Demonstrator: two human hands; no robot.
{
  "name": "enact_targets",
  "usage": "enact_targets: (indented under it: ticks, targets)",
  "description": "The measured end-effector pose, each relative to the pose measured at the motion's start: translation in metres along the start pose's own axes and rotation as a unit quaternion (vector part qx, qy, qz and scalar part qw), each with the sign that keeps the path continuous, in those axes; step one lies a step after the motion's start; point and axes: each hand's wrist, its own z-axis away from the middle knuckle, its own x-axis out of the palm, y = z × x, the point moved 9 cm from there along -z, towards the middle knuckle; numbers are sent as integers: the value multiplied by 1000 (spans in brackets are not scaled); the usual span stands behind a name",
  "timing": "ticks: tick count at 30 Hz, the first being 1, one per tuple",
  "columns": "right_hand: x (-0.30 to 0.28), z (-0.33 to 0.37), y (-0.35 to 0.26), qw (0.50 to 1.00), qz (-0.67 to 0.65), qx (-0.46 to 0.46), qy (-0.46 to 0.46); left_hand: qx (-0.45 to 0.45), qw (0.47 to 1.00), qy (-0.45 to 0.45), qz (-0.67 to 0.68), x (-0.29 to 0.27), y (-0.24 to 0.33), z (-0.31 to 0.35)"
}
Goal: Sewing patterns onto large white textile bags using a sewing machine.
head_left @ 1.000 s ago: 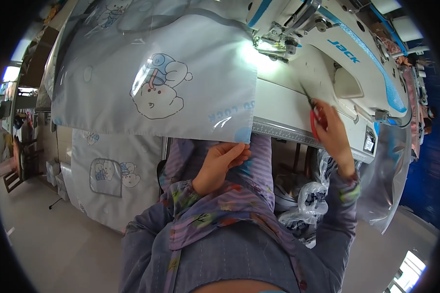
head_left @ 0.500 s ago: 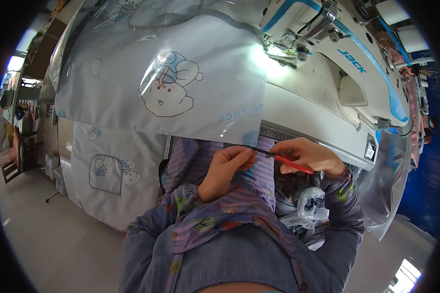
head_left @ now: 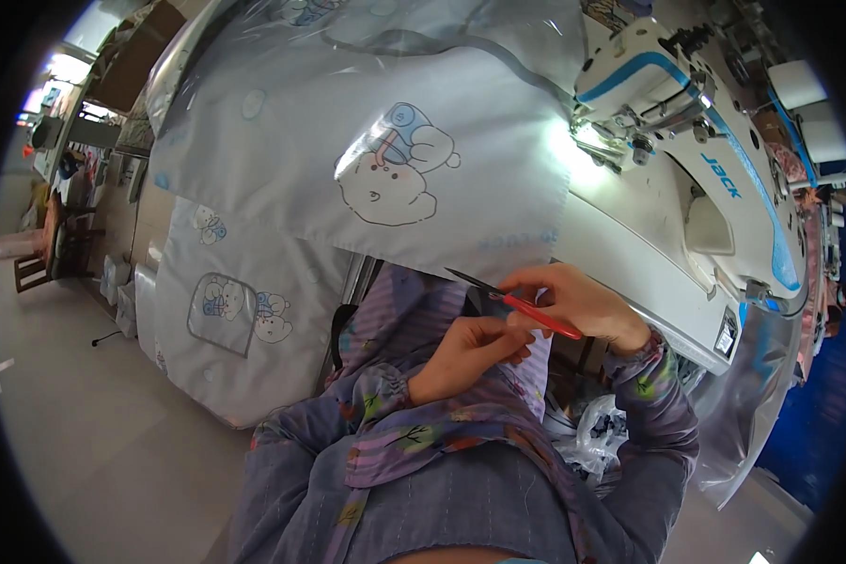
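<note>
My right hand is closed around a pair of scissors with red handles and dark pointed blades. Their tips point left, just below the front edge of a pale grey cloth printed with cartoon bears. Lower and nearer my body, my left hand has thumb and fingers pinched together beneath the scissors. Whatever those fingers may hold is too small or hidden to make out. The left hand is apart from the cloth's edge.
A white and blue sewing machine with its lamp lit stands at the right, the cloth reaching under its needle area. More printed cloth hangs at the left. Clear plastic bags lie below my right arm. A wooden chair stands far left.
My left hand has dropped from the cloth's edge toward my body, fingers still pinched. The scissors have come away from that edge, their blades now in plain sight. The whole view has shifted.
</note>
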Motion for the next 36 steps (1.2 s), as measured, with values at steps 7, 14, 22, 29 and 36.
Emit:
enact_targets:
  ticks: [7,14,22,29,36]
  targets:
    - [15,-48,-41,999,-5,-18,47,-2,999,-31,-34,0,-1,15]
    - [-13,8,-41,981,-48,-65,175,45,936,99,-334,-137,24,18]
    - [-85,125,43,746,364,25,558,-9,635,268,-724,-297,16,-29]
    - [-8,106,35,809,176,-38,560,47,545,238,-803,-142,79,26]
    - [8,39,58,830,-261,-101,483,363,520,91,-768,18,115,29]
